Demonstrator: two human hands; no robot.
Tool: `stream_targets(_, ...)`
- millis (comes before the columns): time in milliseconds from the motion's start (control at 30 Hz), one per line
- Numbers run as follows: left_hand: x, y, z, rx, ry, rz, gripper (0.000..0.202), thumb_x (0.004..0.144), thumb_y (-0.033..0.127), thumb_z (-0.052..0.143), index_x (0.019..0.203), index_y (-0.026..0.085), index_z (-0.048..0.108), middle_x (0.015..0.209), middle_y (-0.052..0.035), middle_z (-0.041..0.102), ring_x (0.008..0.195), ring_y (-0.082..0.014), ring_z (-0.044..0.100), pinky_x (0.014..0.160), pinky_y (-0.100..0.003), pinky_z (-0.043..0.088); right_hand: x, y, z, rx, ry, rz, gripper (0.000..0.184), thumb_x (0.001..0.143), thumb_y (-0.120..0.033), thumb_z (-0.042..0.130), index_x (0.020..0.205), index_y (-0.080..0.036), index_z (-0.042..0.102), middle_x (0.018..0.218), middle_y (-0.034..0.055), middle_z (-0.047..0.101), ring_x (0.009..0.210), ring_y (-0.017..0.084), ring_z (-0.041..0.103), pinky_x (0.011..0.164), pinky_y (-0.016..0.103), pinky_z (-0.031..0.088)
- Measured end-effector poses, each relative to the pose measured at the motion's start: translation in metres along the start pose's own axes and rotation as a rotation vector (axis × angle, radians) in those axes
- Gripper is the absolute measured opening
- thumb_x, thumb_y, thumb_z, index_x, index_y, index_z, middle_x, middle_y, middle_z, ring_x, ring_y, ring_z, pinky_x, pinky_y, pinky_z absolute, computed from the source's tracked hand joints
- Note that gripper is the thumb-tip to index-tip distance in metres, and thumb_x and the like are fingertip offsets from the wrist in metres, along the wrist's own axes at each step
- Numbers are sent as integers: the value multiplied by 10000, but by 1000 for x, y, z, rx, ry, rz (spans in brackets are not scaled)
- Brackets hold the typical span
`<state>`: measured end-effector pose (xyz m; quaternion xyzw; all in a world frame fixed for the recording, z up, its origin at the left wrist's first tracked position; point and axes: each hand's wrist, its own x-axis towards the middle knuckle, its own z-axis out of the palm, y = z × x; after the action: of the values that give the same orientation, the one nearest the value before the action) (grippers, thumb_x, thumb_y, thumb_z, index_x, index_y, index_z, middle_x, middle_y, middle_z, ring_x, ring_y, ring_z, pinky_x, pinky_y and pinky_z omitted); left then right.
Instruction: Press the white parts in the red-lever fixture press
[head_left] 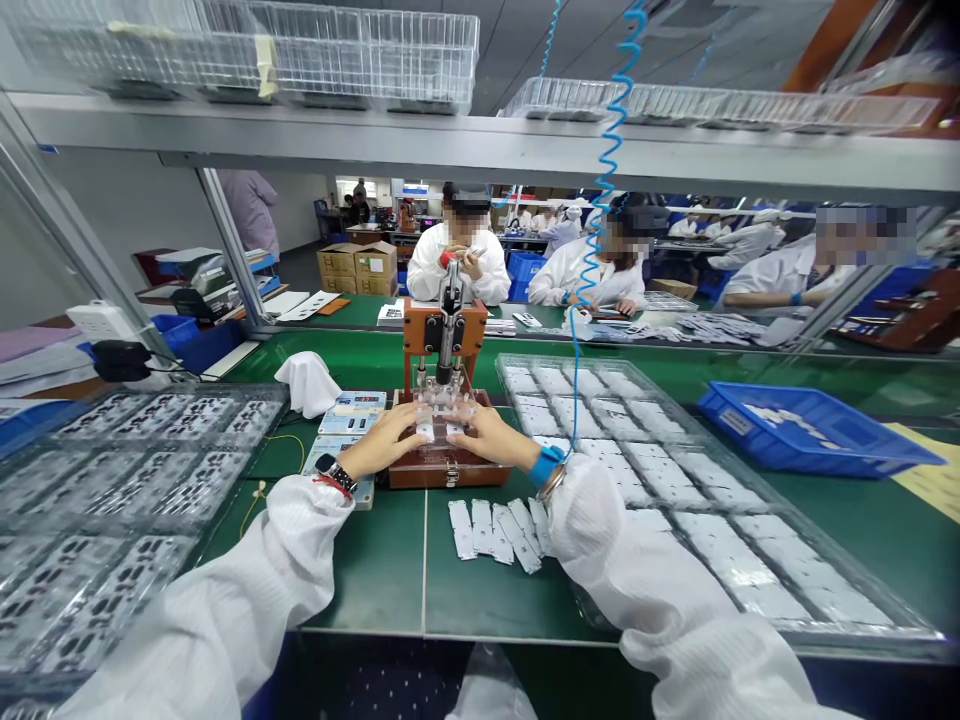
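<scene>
A small brown press jig [448, 462] with an orange frame and a lever handle stands on the green mat in front of me. My left hand [391, 432] and my right hand [490, 434] rest on its base, fingertips touching small white strips [436, 430] lying in the fixture. Whether either hand grips a strip I cannot tell. The right wrist wears a blue strap with a coiled blue cord [607, 160]; the left wears a watch. Several loose white strips [495, 530] lie on the mat just before the jig.
A clear tray of white parts [705, 500] lies to the right, a clear tray with dark parts [112, 480] to the left. A blue bin [810, 430] sits far right, a white cloth [307, 382] behind left. People in white coats work across the bench.
</scene>
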<state>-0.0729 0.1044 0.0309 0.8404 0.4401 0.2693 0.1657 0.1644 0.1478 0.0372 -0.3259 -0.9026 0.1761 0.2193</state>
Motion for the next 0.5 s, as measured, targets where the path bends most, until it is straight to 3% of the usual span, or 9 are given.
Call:
stream_targets(100,-11,1,-18,-28,115,-11,493,935,477,367,1329,194,454,1407,-85,437,1321,-229,355,1114,-390,247,1,7,-25,94,201,8,234,789,-239,576,999,-192,667,1119,83,658,1083,248,582,957,422,435)
stream_targets(167,-18,-4,-35,-31,149,-69,495,927,498,352,1276,182,502,1366,-86,485,1286,-229,405,1097,-366,285,12,7,-53,143,474,36,188,804,-198,485,863,-170,661,925,74,694,905,214,638,864,380,485)
stream_targets(267,-26,-19,-55,52,70,-182,536,904,531,328,1245,163,517,1332,-101,514,1251,-249,442,1068,-375,323,53,-15,-97,197,963,8,200,830,-181,411,874,-165,605,858,52,664,843,181,624,830,346,484)
stream_targets(300,-27,-24,-59,86,21,-211,545,894,531,333,1249,158,511,1331,-107,513,1246,-256,446,1062,-383,328,72,-27,-110,236,1006,-31,188,839,-178,411,897,-167,590,875,45,656,854,171,622,836,333,482)
stream_targets(367,-31,-31,-63,134,-83,-241,537,866,515,387,1235,150,523,1314,-116,527,1227,-269,466,1049,-393,342,112,-55,-132,301,912,1,144,865,-181,424,815,-159,558,801,32,628,808,164,625,822,336,487)
stream_targets(433,-36,-35,-65,159,-167,-249,506,827,484,474,1199,151,555,1282,-119,555,1202,-281,490,1037,-403,355,146,-82,-148,421,688,177,151,862,-168,479,714,-154,505,703,28,593,721,175,626,738,360,512)
stream_targets(500,-42,-35,-68,184,-227,-255,490,805,453,525,1195,158,562,1288,-119,551,1212,-283,482,1044,-409,346,162,-102,-161,582,494,291,173,823,-90,522,676,-156,462,639,24,564,649,182,624,640,355,524)
